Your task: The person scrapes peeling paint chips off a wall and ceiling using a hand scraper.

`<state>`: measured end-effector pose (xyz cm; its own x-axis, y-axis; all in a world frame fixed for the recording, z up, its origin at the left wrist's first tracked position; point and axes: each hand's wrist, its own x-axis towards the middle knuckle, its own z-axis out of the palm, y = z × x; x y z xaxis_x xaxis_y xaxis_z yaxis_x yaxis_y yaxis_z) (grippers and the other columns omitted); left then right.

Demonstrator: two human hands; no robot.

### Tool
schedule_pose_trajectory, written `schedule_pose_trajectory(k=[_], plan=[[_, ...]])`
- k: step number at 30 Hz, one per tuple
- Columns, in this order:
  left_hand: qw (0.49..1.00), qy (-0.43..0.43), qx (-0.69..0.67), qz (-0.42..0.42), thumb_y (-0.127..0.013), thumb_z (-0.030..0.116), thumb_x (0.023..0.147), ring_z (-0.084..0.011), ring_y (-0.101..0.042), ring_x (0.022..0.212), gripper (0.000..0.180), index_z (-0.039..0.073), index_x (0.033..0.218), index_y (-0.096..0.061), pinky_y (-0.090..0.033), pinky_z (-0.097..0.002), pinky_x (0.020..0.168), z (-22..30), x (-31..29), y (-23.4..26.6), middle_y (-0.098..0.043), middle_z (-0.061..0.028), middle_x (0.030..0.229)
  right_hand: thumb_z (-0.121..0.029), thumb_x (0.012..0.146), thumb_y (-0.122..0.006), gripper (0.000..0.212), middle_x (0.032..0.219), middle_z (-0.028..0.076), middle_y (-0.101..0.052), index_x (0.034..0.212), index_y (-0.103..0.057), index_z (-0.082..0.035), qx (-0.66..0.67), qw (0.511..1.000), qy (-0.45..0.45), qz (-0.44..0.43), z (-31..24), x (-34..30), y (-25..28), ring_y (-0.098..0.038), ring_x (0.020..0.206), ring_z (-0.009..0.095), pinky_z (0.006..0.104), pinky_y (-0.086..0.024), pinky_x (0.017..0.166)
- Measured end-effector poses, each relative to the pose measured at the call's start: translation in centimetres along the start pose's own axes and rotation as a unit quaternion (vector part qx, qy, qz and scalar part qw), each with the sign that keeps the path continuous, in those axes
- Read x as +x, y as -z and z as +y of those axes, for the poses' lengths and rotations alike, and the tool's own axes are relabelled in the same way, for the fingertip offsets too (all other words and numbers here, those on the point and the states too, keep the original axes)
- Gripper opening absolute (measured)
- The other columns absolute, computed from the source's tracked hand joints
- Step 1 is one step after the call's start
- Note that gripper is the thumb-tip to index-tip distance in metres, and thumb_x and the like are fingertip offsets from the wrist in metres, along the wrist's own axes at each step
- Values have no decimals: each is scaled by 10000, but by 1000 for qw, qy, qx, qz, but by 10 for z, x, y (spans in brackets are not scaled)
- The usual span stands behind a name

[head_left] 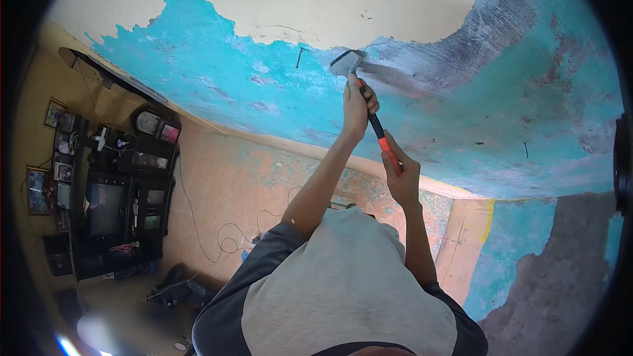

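A long-handled scraper (376,125) with a black and red-orange grip is in both my hands. Its wide grey blade (345,62) lies against the wall (290,86), where turquoise meets a cream paint layer (283,0). Up near the blade, my left hand (358,105) is closed round the handle. Lower down, my right hand (402,171) grips the red-orange end. Just left of the blade, a nail (299,57) sticks out of the wall. To the right of the blade, a scraped grey patch (488,39) shows under the cream edge.
Far left stands a black cabinet (82,224) with a television (107,207) and a clock (148,122). Framed pictures (38,191) hang beside it. A thin cable (227,244) loops across the floor, where paint flakes (369,191) lie along the wall. A second nail (526,149) juts out at the right.
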<state>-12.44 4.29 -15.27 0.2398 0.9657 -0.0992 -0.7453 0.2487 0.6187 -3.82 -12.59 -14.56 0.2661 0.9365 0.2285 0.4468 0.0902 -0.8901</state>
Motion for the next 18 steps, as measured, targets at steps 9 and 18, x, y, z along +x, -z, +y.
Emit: schedule_pose_trajectory(k=[9,18], plan=[[999,-8,7,30,-407,517,1052,-78,-335,516,435,123,867,-386,-295,-240,444,9,0,2,-346,25,676,-97,963,-622,442,654,46,-359,1401,-578,-137,-27,999,-1,-27,-8,4,-5,-343,604,93,253,-346,552],[999,-17,30,34,-374,531,1056,-93,-343,518,456,124,852,-369,-313,-255,464,22,8,9,-348,19,673,-95,966,-612,448,648,67,-440,1410,-572,-142,-28,999,21,-22,-15,11,-15,-369,593,105,272,-372,548]])
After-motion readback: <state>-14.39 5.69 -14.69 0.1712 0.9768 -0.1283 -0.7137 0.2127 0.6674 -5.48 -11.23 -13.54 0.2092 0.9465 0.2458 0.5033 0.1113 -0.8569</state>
